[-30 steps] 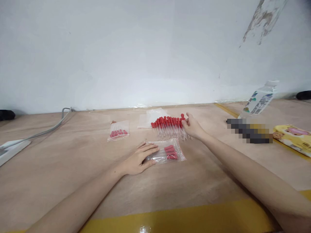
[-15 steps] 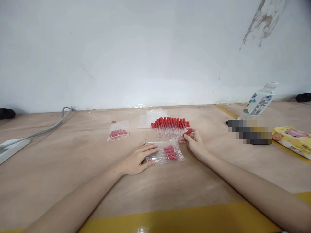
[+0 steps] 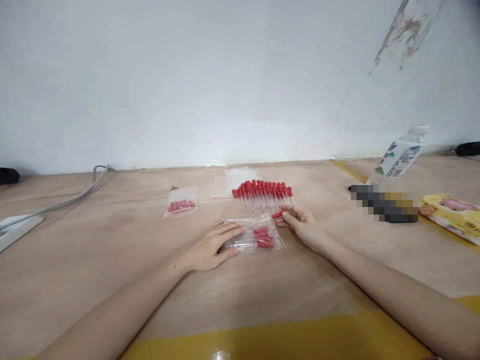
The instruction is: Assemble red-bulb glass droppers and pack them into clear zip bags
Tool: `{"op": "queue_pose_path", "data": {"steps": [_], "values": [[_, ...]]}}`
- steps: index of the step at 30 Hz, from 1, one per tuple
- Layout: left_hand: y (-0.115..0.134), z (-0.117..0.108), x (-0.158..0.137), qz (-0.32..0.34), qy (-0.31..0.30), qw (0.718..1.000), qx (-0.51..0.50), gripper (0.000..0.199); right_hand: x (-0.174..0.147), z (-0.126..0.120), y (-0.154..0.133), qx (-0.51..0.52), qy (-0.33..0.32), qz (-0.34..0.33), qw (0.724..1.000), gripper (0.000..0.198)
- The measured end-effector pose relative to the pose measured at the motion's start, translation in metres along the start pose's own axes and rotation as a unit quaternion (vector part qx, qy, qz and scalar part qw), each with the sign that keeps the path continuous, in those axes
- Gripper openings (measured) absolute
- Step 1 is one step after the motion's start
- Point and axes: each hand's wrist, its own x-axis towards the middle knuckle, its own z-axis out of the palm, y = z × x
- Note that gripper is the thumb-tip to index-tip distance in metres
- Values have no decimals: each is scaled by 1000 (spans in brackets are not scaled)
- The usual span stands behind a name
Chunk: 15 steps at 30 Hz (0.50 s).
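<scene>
My left hand [image 3: 213,247] lies flat with fingers spread on the left part of a clear zip bag [image 3: 245,242]. Inside that bag are several droppers with red rubber bulbs [image 3: 263,237], bulbs toward the right. My right hand [image 3: 300,225] pinches the red bulb of one dropper [image 3: 278,214] at the bag's upper right corner. Its tip points left toward the bag's mouth; whether it is inside I cannot tell. Just behind, a row of loose droppers [image 3: 262,192] lies with red bulbs away from me and clear stems toward me.
A second zip bag [image 3: 182,201] with several red-bulbed droppers lies to the left. Flat clear bags [image 3: 224,186] lie behind the row. On the right are a tilted bottle [image 3: 399,157], a blurred dark object [image 3: 382,202] and a yellow packet [image 3: 450,215]. A grey cable [image 3: 75,200] runs at the left.
My right hand has moved the dropper left and slightly down, so its bulb is now at the bag's edge. My left hand stays in place on the bag.
</scene>
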Motion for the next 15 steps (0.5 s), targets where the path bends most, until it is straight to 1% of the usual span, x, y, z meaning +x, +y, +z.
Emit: {"op": "queue_pose_path", "data": {"steps": [4,8,11,15], "values": [[1,-1,0,-8,1,1000,7,51,-2,-2,0,-79,-45,4,996,34],[1,-1,-1,-12,-3,1000,14,51,-1,3,1,-145,-65,-10,987,33],[1,0,0,-10,-2,1000,15,50,-1,7,0,-158,-75,-8,985,34],[0,0,0,-8,-6,1000,18,51,-2,8,-3,-142,-150,-7,979,32]]}}
